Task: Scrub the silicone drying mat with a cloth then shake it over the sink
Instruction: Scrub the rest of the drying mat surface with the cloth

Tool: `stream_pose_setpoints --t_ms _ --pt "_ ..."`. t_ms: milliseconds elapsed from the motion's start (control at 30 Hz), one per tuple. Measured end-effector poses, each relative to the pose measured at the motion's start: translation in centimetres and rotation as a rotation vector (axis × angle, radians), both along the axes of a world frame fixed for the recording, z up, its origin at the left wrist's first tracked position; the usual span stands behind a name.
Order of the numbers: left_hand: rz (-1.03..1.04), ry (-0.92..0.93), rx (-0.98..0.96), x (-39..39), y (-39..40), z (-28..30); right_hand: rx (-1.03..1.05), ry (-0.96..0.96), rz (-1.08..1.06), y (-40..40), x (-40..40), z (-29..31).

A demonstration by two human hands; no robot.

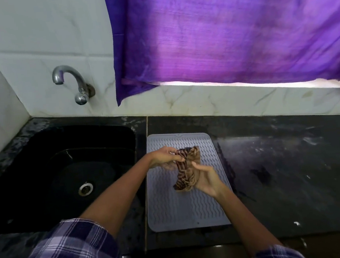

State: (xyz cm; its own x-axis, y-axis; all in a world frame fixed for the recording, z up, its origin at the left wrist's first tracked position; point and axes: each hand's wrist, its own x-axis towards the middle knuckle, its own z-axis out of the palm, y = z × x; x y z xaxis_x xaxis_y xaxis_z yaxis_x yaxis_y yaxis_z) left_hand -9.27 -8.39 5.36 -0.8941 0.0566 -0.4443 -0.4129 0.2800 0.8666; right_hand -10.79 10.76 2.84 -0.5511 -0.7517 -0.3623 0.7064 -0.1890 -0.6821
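Note:
A grey silicone drying mat [179, 211] with a wavy ribbed surface lies flat on the dark stone counter, just right of the sink. Above its middle I hold a brown striped cloth [186, 168], bunched up between both hands. My left hand [163, 156] grips the cloth's upper left part. My right hand [206, 179] holds its lower right part, fingers curled around it. The cloth hangs a little above the mat; whether its lower end touches the mat I cannot tell.
A black sink [42, 145] with a metal drain [85, 188] sits to the left, under a chrome wall tap [71, 82]. The dark counter [283, 170] stretches right of the mat with wet streaks. A purple curtain [228, 29] hangs over the window behind.

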Motion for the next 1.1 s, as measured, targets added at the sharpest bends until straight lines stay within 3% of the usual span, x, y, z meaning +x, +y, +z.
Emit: stream_pose_setpoints --t_ms 100,167,300,433,500,600,667,733,767,833,867,933,1000,1100 --pt "0.051 0.019 0.091 -0.2 -1.0 -0.4 0.181 0.061 0.085 0.1 -0.2 -0.7" --pt "0.128 0.036 0.157 -0.1 -1.5 -0.8 0.295 0.15 0.009 -0.2 -1.0 -0.5" --pt "0.346 0.033 0.312 0.2 -1.3 -2.2 0.602 0.644 -0.119 -1.4 -3.4 1.5" --pt "0.408 -0.035 0.246 0.1 -2.1 -2.5 0.663 0.973 0.024 -1.6 -5.3 2.7" --pt "0.417 -0.021 0.2 -0.2 -3.3 -2.3 0.701 1.048 0.12 -1.2 -6.2 2.9" --pt "0.228 -0.003 0.203 -0.7 -3.7 -1.2 0.629 0.98 0.251 -1.4 -7.0 3.1" --pt "-0.053 -0.03 -0.021 -1.2 -3.1 -0.4 0.643 1.027 0.321 -2.2 -7.4 3.4" --pt "-0.187 -0.047 -0.151 -2.0 -2.4 -0.5 0.679 1.102 0.298 -3.0 -7.8 3.5" --pt "-0.158 -0.032 -0.148 -2.3 -2.3 -0.6 0.702 1.091 0.188 -3.2 -8.0 3.2" --pt "-0.022 -0.011 -0.038 -2.3 -2.7 -1.1 0.631 0.805 -0.121 -3.1 -7.8 2.3" --pt "0.043 -0.009 0.048 -2.1 -2.9 -1.2 0.524 0.586 -0.17 -3.0 -7.4 1.6" --pt "0.098 -0.041 0.148 -1.9 -3.0 -1.6 0.38 0.277 -0.002 -3.3 -6.2 -0.2" --pt "0.081 -0.07 0.156 -2.2 -2.6 -2.0 0.29 0.166 0.061 -4.4 -5.5 -1.7" --pt "0.131 -0.041 -0.024 -3.5 -2.0 -2.5 0.379 0.215 -0.128 -6.2 -6.0 -2.7"
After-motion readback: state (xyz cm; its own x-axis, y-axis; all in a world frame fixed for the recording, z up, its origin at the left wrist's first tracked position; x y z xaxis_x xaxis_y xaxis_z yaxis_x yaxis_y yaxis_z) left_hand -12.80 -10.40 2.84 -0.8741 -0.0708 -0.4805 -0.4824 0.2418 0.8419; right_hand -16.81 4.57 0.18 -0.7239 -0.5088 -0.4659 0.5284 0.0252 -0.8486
